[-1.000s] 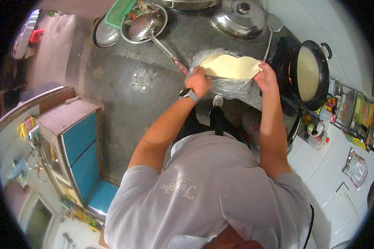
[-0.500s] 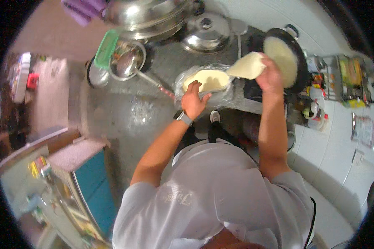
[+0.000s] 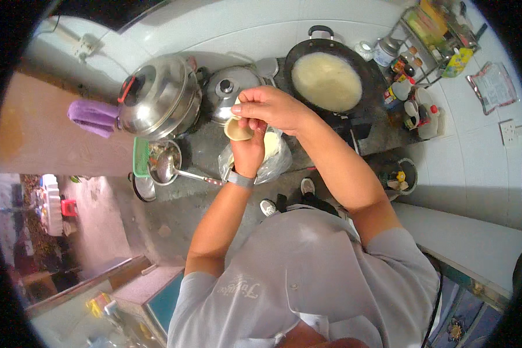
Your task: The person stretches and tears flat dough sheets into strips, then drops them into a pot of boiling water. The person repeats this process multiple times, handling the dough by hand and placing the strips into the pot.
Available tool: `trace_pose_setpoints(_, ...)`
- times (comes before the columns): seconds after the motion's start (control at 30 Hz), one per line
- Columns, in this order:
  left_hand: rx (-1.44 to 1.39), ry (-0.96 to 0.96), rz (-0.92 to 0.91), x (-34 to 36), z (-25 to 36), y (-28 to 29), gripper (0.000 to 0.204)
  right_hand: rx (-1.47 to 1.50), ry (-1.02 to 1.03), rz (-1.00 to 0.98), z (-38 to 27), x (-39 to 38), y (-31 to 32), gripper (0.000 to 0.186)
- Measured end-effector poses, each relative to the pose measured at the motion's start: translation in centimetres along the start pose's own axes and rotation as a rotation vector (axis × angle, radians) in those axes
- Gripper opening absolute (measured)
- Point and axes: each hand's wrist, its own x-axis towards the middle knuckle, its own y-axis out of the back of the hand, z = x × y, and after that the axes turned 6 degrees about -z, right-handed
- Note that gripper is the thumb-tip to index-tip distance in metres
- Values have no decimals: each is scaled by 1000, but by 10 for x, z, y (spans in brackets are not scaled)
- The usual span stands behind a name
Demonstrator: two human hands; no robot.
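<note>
My right hand (image 3: 275,109) pinches a thin, pale yellow dough sheet (image 3: 238,130) with its thumb and fingers. My left hand (image 3: 249,155), with a grey-strapped watch on the wrist, is held up close under it, and the curved sheet lies against its fingers. The right hand partly hides the left fingertips. Just behind the left hand, a clear plastic bag (image 3: 279,159) lies on the counter with more pale dough sheets (image 3: 270,144) in it. A black wok (image 3: 288,64) holding cloudy, pale liquid (image 3: 326,82) stands to the right of the hands.
A steel lid (image 3: 217,90) with a black knob and a large covered steamer (image 3: 156,95) stand at the back left. A ladle (image 3: 167,166) rests in a steel bowl (image 3: 178,152) beside a green basket (image 3: 140,155). Bottles (image 3: 401,88) crowd the right corner.
My right hand has moved left from beside the wok, bringing the dough sheet over to my left hand. My left hand has lifted off the bag. The view has shifted.
</note>
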Motion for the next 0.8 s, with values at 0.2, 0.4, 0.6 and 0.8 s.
trace_pose_setpoints(0.2, -370, 169, -2, 44, -1, -51, 25, -30, 26, 93, -20, -51, 66, 29)
trace_pose_setpoints(0.4, -719, 252, 159, 97, 26, -115, 26, 223, 56, 281, 12, -136, 148, 48)
trace_pose_setpoints(0.6, -941, 324, 210, 143, 39, -175, 35, 913, 79, -36, 69, -110, 117, 72)
trace_pose_setpoints(0.8, -993, 363, 200, 149, 9, -204, 41, 1412, 607, 314, 60, -82, 143, 69)
